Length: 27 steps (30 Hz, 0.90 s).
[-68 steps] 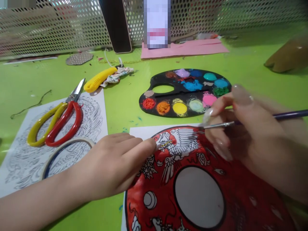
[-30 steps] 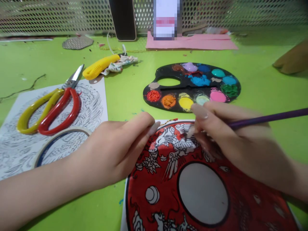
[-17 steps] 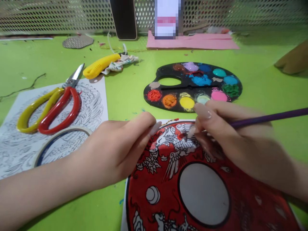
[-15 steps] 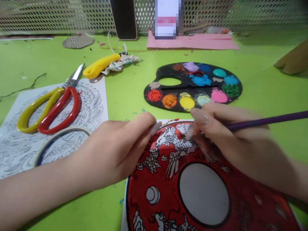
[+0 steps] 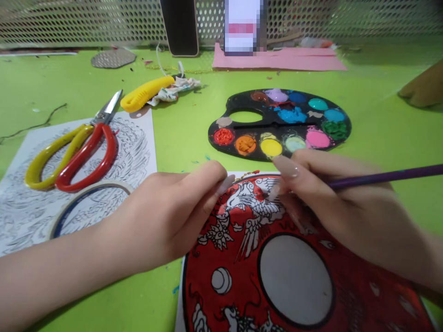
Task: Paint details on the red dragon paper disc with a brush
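Observation:
My right hand [image 5: 332, 203] is shut on a thin paintbrush with a purple handle [image 5: 384, 177], its tip hidden behind my fingers at a white crane [image 5: 256, 207]. The crane is printed on a red painted sheet [image 5: 360, 286] with a blank oval in its middle. My left hand [image 5: 166, 216] rests at the sheet's top left edge, fingers together and holding nothing, its nails just left of the crane. Above my right fingers lies a black paint palette [image 5: 242, 129] with several colour wells.
A red-and-yellow-handled scissors [image 5: 104, 157] and a tape roll [image 5: 93, 186] lie on a line-art sheet [image 5: 134, 147]. Behind are a yellow utility knife [image 5: 147, 94], crumpled cloth [image 5: 176, 92], pink paper [image 5: 304, 60] and a perforated metal screen [image 5: 86, 23] edging the green table [image 5: 183, 138].
Since the earliest frame, my right hand has moved left and the brush tip has shifted along the crane. My left hand has slid up the sheet's edge, and the view has levelled.

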Each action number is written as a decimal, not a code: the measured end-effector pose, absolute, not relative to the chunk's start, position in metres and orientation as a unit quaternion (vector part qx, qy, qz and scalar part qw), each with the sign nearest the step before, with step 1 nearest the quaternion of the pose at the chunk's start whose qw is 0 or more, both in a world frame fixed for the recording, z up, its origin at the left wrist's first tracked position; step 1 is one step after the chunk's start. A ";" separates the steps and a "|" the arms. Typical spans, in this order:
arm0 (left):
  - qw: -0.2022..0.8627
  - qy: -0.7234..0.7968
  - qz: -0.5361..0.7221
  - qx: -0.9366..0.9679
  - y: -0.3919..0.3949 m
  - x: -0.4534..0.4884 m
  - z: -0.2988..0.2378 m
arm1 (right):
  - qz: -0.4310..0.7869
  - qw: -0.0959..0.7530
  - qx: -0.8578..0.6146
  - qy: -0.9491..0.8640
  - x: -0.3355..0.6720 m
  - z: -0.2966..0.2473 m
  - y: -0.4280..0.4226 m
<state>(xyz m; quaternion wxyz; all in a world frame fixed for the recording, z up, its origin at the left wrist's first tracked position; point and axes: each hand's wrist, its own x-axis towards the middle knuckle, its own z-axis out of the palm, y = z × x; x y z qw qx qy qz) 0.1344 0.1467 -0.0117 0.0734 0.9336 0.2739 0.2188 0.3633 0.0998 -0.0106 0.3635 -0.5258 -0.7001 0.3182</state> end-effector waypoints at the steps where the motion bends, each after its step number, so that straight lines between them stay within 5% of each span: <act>1: 0.076 0.276 0.218 0.933 0.147 0.135 -0.011 | 0.327 0.366 -0.528 -0.693 0.363 -0.011 0.100; 27: 0.049 0.332 0.168 0.927 0.142 0.138 -0.003 | 0.365 0.379 -0.541 -0.656 0.362 -0.011 0.099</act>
